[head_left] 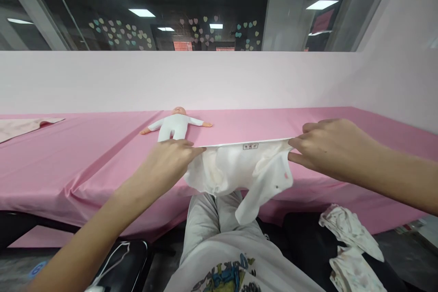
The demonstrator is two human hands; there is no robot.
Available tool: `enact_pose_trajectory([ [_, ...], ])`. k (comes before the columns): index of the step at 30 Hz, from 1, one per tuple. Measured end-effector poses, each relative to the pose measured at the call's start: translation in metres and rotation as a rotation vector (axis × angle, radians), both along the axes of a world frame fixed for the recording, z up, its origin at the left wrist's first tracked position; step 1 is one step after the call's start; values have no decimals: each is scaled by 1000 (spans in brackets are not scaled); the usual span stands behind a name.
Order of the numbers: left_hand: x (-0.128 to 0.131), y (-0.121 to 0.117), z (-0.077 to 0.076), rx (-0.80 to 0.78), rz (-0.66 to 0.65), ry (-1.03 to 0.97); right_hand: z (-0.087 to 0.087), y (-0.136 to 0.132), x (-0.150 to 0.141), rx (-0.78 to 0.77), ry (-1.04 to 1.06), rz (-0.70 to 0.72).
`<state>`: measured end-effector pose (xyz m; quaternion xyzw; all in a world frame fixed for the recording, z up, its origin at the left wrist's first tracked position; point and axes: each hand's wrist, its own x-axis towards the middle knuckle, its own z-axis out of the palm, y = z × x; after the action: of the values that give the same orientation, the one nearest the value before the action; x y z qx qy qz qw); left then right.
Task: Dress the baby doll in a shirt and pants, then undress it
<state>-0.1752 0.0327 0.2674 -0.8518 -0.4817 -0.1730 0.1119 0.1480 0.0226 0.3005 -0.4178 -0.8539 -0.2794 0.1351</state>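
A pair of small white baby pants (236, 169) hangs in front of me, its waistband pulled taut between my two hands. My left hand (173, 162) pinches the left end of the waistband, and my right hand (326, 146) grips the right end. A small printed label shows at the band's middle. One leg dangles lower on the right, with little spots near its edge; the other is bunched up on the left. Beyond my left hand, a baby doll (175, 123) in a white suit lies on its back on the pink-covered table (112, 155), arms spread.
A pale printed cloth (25, 127) lies at the table's left end. Patterned garments (352, 232) rest on a black seat at lower right. Another black seat (126, 260) with a white cable is at lower left. A white wall (212, 80) and window stand behind.
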Motion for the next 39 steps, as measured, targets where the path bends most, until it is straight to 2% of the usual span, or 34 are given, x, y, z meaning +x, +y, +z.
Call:
enact_pose_trajectory([
  [2,2,2,5,35,7,42,5,1,2,-29,-81,25],
  [6,5,-2,11,14,-29,63,12,-2,-3,8,-37,40],
  [9,10,-8,12,20,-44,72,13,-4,-11,15,10,49],
  [12,19,-9,9,122,5,45,10,-4,-16,33,29,42],
  [16,29,-1,-4,243,22,-159,6,-3,-15,156,44,32],
  [20,37,10,-25,106,14,-531,-2,-1,-10,143,139,50],
  [23,51,16,-48,-14,42,-856,-24,8,-22,107,325,58],
  [26,75,16,-71,-101,32,-1125,-64,17,-54,60,603,80],
  [29,98,7,-89,-257,-45,-1257,-107,17,-92,-110,863,69],
  [31,106,-6,-98,-372,-88,-1326,-128,8,-110,-268,1052,84],
  [33,107,-23,-106,-484,-134,-1378,-141,-5,-117,-385,1198,143],
  [36,101,-49,-115,-624,-280,-1358,-147,-19,-109,-450,1322,207],
  [38,98,-58,-119,-638,-369,-1284,-146,-24,-99,-486,1395,213],
  [39,96,-59,-120,-589,-374,-1250,-146,-25,-94,-512,1427,214],
])
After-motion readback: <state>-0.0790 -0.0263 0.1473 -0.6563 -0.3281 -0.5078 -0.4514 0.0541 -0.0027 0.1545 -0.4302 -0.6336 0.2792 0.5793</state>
